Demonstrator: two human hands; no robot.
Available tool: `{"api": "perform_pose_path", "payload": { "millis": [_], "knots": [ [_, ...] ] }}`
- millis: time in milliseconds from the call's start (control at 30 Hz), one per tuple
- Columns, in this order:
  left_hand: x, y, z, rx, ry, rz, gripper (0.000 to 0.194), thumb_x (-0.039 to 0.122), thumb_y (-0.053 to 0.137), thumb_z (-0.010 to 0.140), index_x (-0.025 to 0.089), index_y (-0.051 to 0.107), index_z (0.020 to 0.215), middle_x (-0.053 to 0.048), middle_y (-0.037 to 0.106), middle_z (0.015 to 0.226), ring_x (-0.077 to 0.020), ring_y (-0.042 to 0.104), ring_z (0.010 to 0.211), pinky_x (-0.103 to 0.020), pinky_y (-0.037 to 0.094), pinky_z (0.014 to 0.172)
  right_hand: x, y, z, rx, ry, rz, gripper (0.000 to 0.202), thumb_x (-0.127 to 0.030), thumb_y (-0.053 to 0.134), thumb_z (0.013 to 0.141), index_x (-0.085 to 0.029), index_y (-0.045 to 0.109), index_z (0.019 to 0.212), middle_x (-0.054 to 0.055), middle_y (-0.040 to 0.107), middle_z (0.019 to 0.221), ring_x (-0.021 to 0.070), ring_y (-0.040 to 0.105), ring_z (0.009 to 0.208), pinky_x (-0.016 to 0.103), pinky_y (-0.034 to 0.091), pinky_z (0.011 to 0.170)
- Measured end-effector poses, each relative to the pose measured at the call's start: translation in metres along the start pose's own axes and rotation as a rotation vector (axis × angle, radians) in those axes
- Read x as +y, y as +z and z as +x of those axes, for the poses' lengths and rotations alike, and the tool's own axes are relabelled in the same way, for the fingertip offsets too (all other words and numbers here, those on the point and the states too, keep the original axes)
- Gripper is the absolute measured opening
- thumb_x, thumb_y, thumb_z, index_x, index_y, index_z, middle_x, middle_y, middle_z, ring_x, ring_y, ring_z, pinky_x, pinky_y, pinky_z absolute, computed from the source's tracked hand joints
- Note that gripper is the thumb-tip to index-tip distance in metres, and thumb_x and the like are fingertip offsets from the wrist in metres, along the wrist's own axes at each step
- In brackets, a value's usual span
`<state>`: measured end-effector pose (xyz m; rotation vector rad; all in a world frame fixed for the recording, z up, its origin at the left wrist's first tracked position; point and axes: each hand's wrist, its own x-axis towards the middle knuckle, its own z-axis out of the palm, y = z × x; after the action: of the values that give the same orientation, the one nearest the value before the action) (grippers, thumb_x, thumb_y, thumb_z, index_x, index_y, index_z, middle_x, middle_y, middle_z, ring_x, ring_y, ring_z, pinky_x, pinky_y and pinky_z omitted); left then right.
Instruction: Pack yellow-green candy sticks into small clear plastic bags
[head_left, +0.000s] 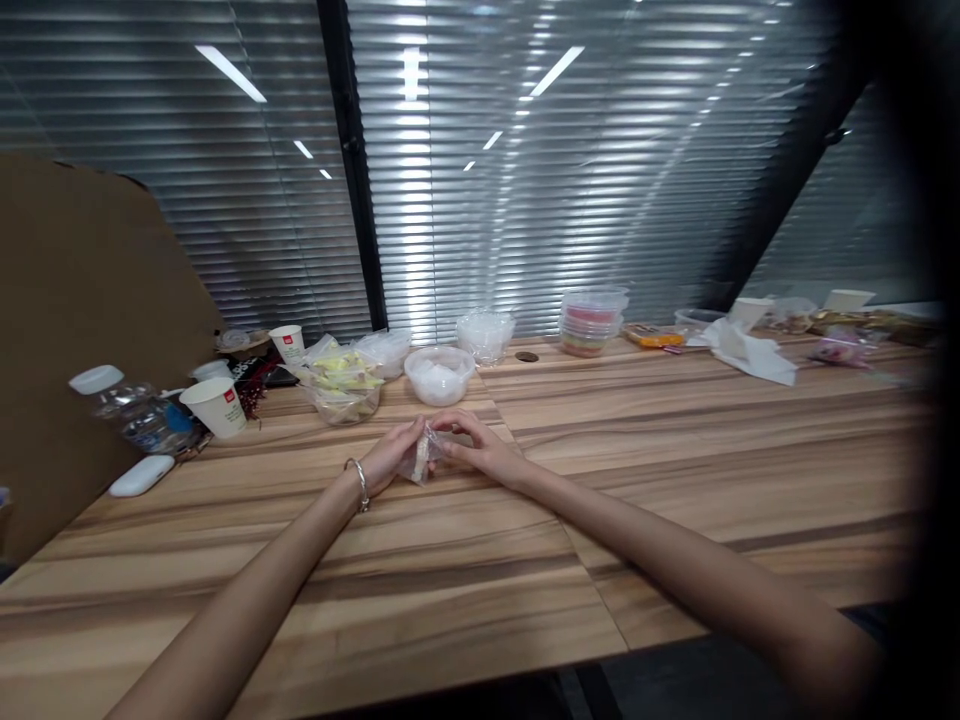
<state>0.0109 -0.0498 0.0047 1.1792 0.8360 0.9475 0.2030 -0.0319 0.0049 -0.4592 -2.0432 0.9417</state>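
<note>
Both hands meet over the wooden table (pixel 465 560), around a small clear plastic bag (pixel 421 458) with something pale and narrow inside. My left hand (pixel 391 453), with a silver bracelet at the wrist, grips the bag's left side. On the other side my right hand (pixel 480 448) pinches the bag with curved fingers. Just beyond the hands stands a round clear tub (pixel 439 376) with whitish contents. Left of that tub, a clear bowl (pixel 343 385) holds yellow-and-clear wrapped pieces.
Paper cups (pixel 216 405), a water bottle (pixel 150 420) and a white case (pixel 142 476) lie left. Along the back are clear containers (pixel 486 335), stacked tubs (pixel 591 322), an orange packet (pixel 652 336) and white tissue (pixel 750 352). A brown panel (pixel 82 320) borders the left.
</note>
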Motion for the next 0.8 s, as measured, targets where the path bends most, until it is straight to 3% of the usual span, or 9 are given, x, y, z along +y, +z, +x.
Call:
{"api": "perform_pose_path", "payload": {
  "millis": [233, 567, 800],
  "knots": [
    [-0.004, -0.001, 0.002, -0.009, 0.018, -0.003, 0.048, 0.056, 0.050, 0.080, 0.012, 0.060, 0.094, -0.008, 0.064, 0.076, -0.0143, 0.059, 0.060, -0.026, 0.047, 0.058, 0.000, 0.001, -0.001, -0.096, 0.007, 0.001, 0.047, -0.036, 0.056, 0.083, -0.030, 0.045, 0.128, 0.005, 0.044, 0.133, 0.0199, 0.039, 0.123, 0.038, 0.033, 0.102],
    [-0.008, -0.002, 0.002, -0.011, -0.010, 0.072, 0.051, 0.060, 0.046, 0.080, 0.013, 0.061, 0.091, -0.005, 0.063, 0.069, -0.0133, 0.056, 0.057, -0.024, 0.045, 0.055, 0.007, 0.003, 0.000, -0.110, -0.001, -0.056, 0.049, -0.036, 0.059, 0.081, -0.027, 0.046, 0.127, 0.005, 0.048, 0.129, 0.0198, 0.042, 0.120, 0.038, 0.032, 0.103],
    [-0.006, -0.002, 0.003, 0.017, 0.026, 0.075, 0.048, 0.057, 0.051, 0.078, 0.015, 0.060, 0.102, -0.004, 0.065, 0.073, -0.0122, 0.056, 0.054, -0.023, 0.045, 0.053, 0.013, 0.005, 0.001, -0.137, -0.024, -0.070, 0.051, -0.036, 0.060, 0.080, -0.027, 0.045, 0.129, 0.005, 0.048, 0.130, 0.0193, 0.042, 0.121, 0.038, 0.031, 0.104]
  ]
}}
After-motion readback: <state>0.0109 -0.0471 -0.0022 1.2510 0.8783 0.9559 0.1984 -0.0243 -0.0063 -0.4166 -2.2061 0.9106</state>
